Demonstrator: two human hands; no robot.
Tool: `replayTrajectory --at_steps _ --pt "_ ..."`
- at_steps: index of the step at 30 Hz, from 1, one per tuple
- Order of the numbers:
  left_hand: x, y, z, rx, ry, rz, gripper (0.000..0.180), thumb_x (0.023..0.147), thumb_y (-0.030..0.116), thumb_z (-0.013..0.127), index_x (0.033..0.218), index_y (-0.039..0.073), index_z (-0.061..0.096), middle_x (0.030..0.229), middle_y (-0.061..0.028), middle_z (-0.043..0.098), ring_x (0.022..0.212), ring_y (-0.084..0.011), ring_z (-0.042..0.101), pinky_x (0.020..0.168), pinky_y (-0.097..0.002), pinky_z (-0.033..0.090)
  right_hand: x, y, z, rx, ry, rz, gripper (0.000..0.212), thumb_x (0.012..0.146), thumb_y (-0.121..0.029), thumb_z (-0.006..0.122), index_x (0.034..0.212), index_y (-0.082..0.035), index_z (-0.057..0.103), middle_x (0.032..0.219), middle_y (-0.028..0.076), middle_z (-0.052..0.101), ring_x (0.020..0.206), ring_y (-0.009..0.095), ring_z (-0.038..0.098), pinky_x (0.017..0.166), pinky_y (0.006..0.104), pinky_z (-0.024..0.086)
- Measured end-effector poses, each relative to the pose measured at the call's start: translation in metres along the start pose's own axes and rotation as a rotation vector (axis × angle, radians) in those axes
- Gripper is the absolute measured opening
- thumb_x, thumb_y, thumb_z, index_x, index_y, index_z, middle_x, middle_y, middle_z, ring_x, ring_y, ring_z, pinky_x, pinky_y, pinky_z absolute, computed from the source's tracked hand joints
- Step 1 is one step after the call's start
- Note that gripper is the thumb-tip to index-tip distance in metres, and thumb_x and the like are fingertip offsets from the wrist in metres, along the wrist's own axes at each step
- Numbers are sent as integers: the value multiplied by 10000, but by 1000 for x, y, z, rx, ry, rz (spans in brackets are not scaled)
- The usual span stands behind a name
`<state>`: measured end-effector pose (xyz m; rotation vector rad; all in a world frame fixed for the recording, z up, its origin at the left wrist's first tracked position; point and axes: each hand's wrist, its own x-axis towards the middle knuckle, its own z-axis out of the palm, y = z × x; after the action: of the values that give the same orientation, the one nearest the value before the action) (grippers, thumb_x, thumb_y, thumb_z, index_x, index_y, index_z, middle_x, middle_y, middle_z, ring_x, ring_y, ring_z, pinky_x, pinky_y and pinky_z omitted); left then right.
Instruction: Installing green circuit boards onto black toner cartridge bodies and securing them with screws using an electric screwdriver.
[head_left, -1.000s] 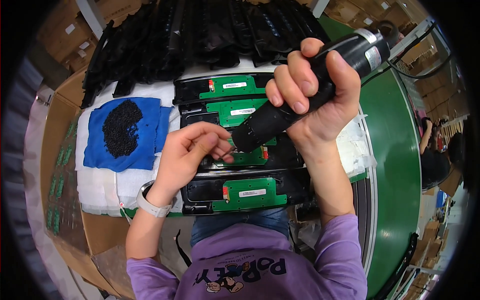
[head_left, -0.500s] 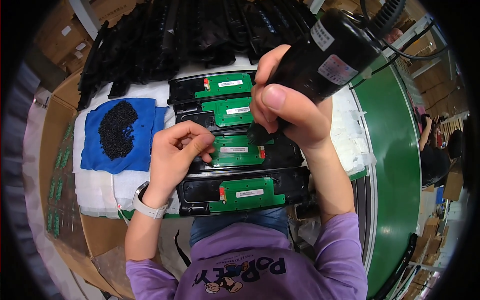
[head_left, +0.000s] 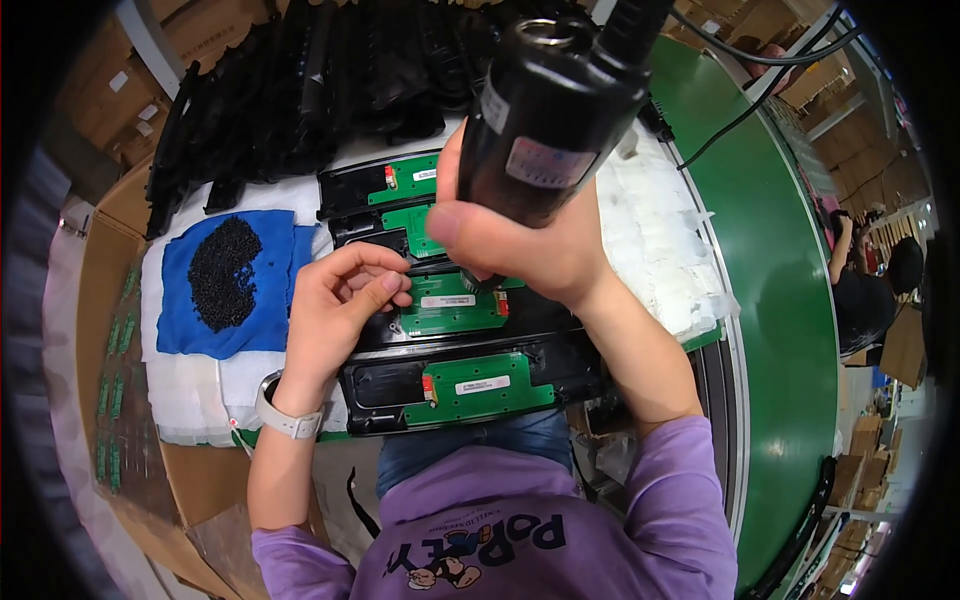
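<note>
A black electric screwdriver (head_left: 545,190) is upright in my right hand (head_left: 550,250), its fingers wrapped round the body. Its lower end meets or hovers over the upper edge of a green circuit board (head_left: 430,320); the tip is hidden. That board lies in a black plastic housing (head_left: 545,318). My left hand (head_left: 335,305) is at the board's left end, thumb and fingers pinched together; what they hold, if anything, is too small to make out. Nearer me, another housing (head_left: 375,390) bears a green board (head_left: 500,395). Two more such housings lie beyond, partly covered by my right hand.
At left, a heap of small black screws (head_left: 222,285) lies on a blue cloth (head_left: 180,335). Black housings (head_left: 300,110) are stacked at the back. White padding (head_left: 655,230) covers the table, with a green surface (head_left: 780,330) to its right. A cable (head_left: 740,125) hangs at upper right.
The screwdriver and my right hand have moved left and are now more upright over the same board. My left hand stays pinched at the board's left end. The whole view has shifted slightly.
</note>
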<state>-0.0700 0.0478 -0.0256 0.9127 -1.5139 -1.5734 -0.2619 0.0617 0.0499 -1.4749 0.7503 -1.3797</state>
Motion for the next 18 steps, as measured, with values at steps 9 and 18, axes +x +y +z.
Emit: replayTrajectory --at_steps 9,18 --pt "5 5 8 8 -38 6 136 885 76 569 973 -22 603 786 -56 633 695 -100 610 642 -202 474 -2 -12 -22 149 39 -45 243 781 -143 592 932 8 477 558 56 495 391 117 431 384 240 353" --pt "-11 -1 18 90 -95 12 205 857 28 579 1042 -62 572 724 -72 607 612 -113 575 609 -208 461 -3 -8 -8 604 219 -180 159 761 -106 644 738 -6 522 501 47 490 374 121 469 377 239 384"
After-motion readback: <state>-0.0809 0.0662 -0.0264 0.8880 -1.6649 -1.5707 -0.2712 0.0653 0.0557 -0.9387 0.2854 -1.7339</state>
